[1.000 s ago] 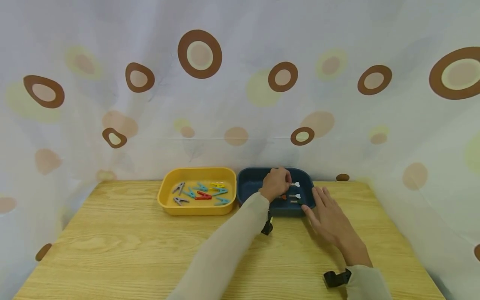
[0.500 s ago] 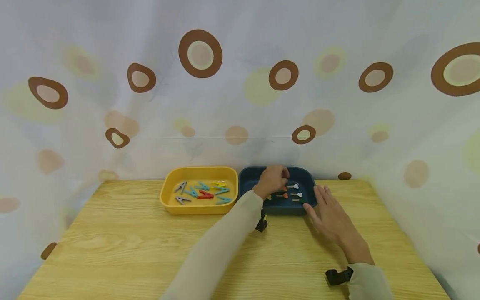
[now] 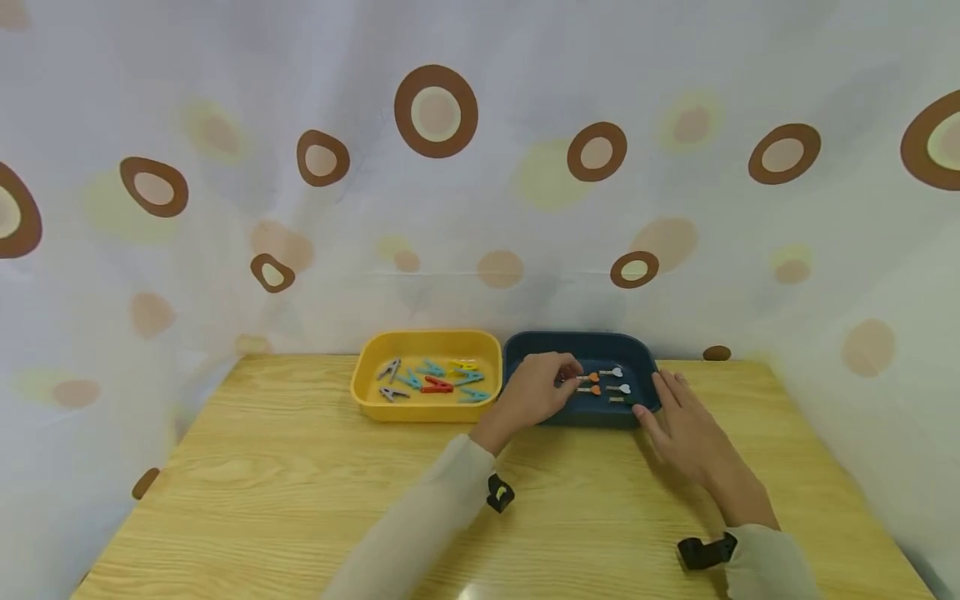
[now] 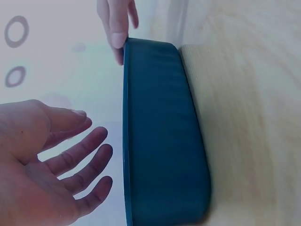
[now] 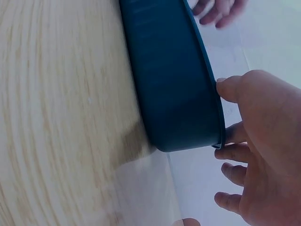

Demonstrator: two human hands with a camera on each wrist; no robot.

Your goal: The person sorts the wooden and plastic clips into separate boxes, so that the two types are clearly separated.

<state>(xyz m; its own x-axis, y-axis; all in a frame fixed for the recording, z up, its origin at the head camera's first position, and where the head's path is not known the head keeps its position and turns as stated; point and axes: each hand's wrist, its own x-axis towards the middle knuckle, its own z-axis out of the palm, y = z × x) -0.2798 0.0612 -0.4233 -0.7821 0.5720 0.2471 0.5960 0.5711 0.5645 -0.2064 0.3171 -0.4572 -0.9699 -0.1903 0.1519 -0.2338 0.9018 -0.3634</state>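
My left hand is over the left part of the dark blue tray, fingers loosely bent. In the left wrist view its palm shows nothing held, fingers apart from the tray's rim. Inside the tray lie small wooden clothespins with heart heads: white, orange and dark green, partly in rows. The tray's left part is hidden behind the left hand. My right hand rests at the tray's right front corner; in the right wrist view its thumb touches the long rim and other fingers touch the short end.
A yellow tray with several plastic clothespins, including a red one, stands against the blue tray's left side. Both trays are at the back of the wooden table, close to a patterned curtain.
My left hand has drawn back toward the front of the tray and its fingers have loosened, uncovering orange-heart clothespins. The right hand stays at the corner. The head view has turned slightly left.
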